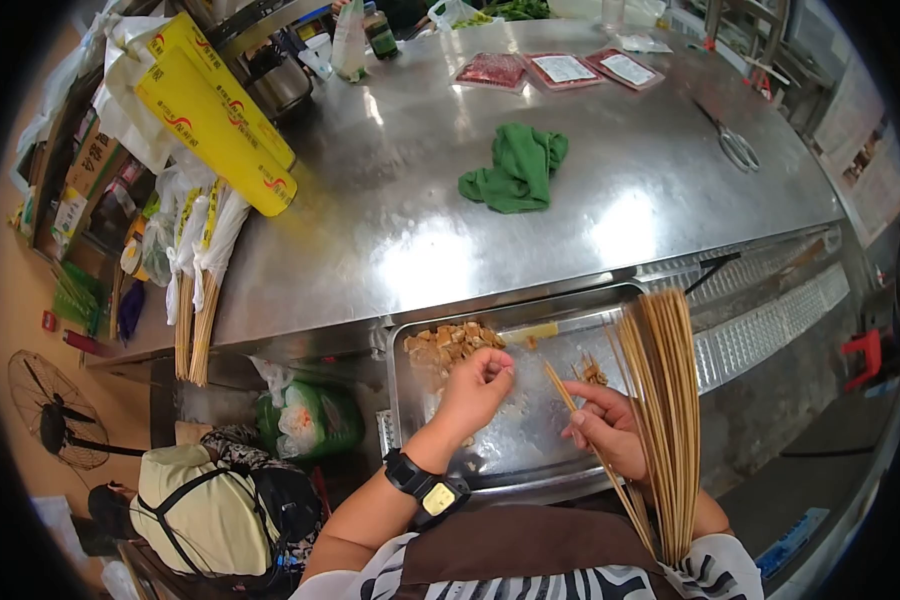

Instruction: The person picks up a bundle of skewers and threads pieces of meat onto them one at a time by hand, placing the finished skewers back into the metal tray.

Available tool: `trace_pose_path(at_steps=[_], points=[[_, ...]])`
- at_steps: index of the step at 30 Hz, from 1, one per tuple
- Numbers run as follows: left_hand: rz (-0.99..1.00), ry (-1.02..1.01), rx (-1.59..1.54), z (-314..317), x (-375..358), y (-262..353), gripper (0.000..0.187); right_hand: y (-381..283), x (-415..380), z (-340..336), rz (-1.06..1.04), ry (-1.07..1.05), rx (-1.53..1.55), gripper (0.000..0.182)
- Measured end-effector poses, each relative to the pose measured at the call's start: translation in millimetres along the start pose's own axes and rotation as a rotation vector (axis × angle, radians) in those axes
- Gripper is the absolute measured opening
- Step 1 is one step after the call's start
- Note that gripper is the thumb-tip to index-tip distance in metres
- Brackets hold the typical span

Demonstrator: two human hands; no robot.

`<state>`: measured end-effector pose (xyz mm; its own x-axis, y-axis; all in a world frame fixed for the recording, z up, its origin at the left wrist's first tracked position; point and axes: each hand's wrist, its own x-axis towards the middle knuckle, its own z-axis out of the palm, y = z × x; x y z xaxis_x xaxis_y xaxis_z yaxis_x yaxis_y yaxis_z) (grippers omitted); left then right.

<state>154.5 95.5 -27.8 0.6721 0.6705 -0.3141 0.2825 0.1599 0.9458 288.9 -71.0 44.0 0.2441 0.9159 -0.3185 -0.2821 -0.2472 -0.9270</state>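
My left hand [478, 388] has its fingers curled together over the metal tray [530, 462], close to a pile of brown food chunks [455, 342]. What its fingertips hold, if anything, is too small to make out. In my right hand [612, 432] is a thin bamboo skewer [562, 388], pinched near its pointed end and slanting up toward the left. A thick bundle of bamboo skewers [673, 400] stands along the right palm and forearm, tips fanned upward. Small skewered pieces [591, 372] lie in the tray beyond the right fingers.
On the steel table [370, 200] are a green cloth [515, 170], scissors [736, 148], packs of red meat [564, 70] and yellow boxes [220, 115]. Bagged skewers [203, 270] jut over its left edge. A person [205, 510] sits at lower left, near a fan [58, 410].
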Motion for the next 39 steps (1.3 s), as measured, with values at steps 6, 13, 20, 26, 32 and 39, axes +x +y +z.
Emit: trace_pose_path(at_steps=[6,13,20,26,32,39], points=[[0.429,0.119,0.777,10,1,31,0.02,5,1,-6,-0.066,-0.001,0.054,0.04],[0.406,0.131,1.038,27,45,24,0.021,7,3,-8,-0.06,-0.008,0.026,0.039],[0.429,0.137,0.999,31,49,16,0.017,23,6,-15,-0.032,-0.005,0.059,0.039],[0.473,0.09,0.767,30,41,28,0.012,10,9,-11,0.015,0.009,0.04,0.038],[0.295,0.005,-0.035,14,36,19,0.008,19,9,-13,-0.031,0.026,0.076,0.038],[0.172,-0.103,-0.504,-6,3,52,0.013,10,5,-6,0.012,-0.036,0.048,0.04]])
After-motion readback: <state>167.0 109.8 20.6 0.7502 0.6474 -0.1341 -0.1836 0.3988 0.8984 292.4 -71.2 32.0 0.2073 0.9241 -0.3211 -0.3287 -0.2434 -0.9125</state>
